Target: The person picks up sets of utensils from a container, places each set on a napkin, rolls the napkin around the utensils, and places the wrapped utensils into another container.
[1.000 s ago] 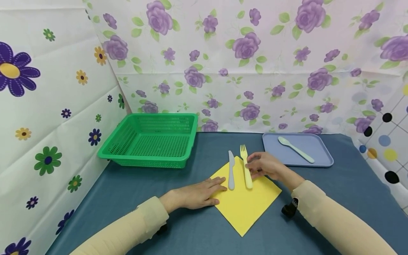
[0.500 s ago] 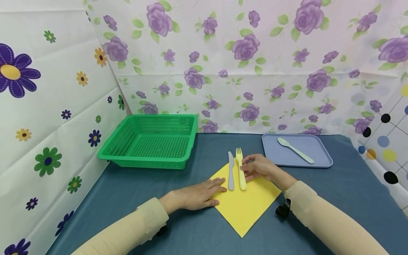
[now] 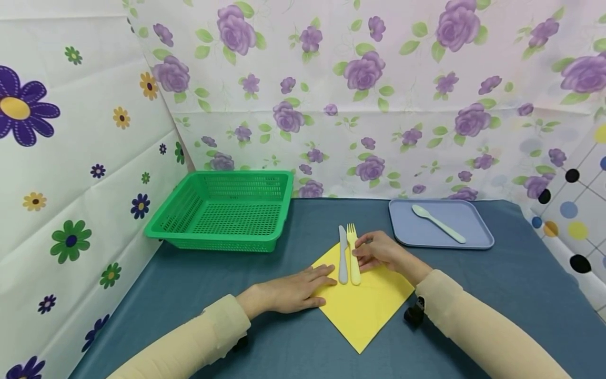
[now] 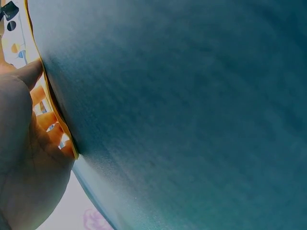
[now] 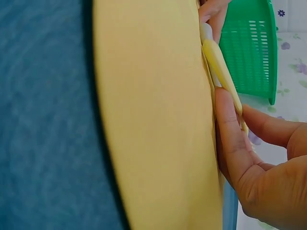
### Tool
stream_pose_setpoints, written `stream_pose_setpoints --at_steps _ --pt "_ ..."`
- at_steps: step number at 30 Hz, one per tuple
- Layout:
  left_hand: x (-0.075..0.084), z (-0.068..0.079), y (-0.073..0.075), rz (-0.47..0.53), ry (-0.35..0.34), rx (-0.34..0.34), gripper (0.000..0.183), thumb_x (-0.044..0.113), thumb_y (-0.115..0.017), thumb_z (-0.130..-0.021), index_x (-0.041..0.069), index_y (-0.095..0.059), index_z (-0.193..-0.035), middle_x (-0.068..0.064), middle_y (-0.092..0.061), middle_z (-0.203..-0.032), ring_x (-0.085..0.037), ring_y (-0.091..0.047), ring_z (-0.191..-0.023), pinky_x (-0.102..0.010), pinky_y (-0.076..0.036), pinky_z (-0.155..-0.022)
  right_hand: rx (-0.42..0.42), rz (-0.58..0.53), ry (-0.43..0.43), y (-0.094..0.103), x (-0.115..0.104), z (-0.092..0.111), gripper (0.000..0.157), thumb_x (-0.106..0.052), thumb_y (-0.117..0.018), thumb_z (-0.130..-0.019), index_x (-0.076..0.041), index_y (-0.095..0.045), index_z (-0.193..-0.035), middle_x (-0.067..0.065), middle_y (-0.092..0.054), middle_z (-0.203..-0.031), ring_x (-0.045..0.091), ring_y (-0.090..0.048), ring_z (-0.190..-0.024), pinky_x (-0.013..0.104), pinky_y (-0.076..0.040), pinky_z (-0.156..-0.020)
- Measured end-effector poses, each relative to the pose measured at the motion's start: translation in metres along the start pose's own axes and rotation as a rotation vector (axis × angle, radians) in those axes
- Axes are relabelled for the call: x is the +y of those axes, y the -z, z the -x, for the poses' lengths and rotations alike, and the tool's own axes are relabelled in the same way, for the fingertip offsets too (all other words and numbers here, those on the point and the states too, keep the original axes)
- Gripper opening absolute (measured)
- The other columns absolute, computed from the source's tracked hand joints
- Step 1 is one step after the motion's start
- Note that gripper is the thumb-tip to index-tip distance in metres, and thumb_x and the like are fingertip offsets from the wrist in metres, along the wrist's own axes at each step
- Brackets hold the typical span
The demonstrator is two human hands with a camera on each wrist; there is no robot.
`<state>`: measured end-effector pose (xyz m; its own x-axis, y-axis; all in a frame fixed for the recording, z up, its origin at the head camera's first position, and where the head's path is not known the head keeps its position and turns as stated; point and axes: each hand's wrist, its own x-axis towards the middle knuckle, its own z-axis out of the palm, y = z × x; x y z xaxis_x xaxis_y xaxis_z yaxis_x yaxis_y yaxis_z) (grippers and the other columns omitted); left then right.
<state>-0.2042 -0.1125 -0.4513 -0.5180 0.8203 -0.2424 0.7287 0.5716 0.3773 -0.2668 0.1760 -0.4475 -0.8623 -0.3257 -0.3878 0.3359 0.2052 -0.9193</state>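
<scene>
A yellow square napkin (image 3: 362, 310) lies cornerwise on the table, with a grey knife (image 3: 343, 263) on its upper part. Right beside the knife, almost parallel to it, is a pale yellow fork (image 3: 355, 271), tines pointing away. My right hand (image 3: 381, 251) pinches the fork about mid-length from the right; in the right wrist view the thumb and fingers of the hand (image 5: 273, 177) close on the fork (image 5: 223, 72). My left hand (image 3: 293, 288) rests flat on the napkin's left corner, fingers extended. In the left wrist view the left hand (image 4: 29, 158) shows along the napkin's edge.
A green basket (image 3: 272, 239) with perforated sides stands at the back left. At the back right a blue-grey tray (image 3: 404, 223) bears a pale green spoon (image 3: 445, 226). Flowered sheets (image 3: 303, 79) hang behind and to the left of the blue tablecloth (image 3: 284, 347).
My right hand has moved the fork leftward, from a gap and a slight tilt to close beside the knife. The left hand, napkin and knife have stayed in place.
</scene>
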Motion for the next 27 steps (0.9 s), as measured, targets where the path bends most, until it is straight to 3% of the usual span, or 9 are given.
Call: stream_pose_setpoints --at_steps 13,27 --pt "-0.001 -0.001 -0.001 -0.004 0.004 -0.001 0.055 0.045 -0.04 -0.113 0.024 -0.032 -0.163 0.003 -0.007 -0.175 -0.014 -0.006 -0.16 -0.036 -0.013 -0.129 0.117 0.114 -0.02 -0.014 -0.002 0.0 0.025 -0.001 -0.07 -0.098 0.007 -0.059 -0.119 0.016 -0.069 -0.077 0.019 -0.067 -0.059 0.035 -0.063 -0.058" --pt "0.001 -0.001 -0.001 -0.01 0.001 0.0 0.055 0.044 -0.041 -0.113 0.023 -0.033 -0.163 0.002 -0.008 -0.175 -0.014 -0.007 -0.16 -0.036 -0.012 -0.129 0.126 0.145 -0.019 -0.018 -0.006 0.0 0.023 0.0 -0.069 -0.099 0.007 -0.059 -0.118 0.017 -0.068 -0.076 0.02 -0.067 -0.055 0.036 -0.063 -0.057"
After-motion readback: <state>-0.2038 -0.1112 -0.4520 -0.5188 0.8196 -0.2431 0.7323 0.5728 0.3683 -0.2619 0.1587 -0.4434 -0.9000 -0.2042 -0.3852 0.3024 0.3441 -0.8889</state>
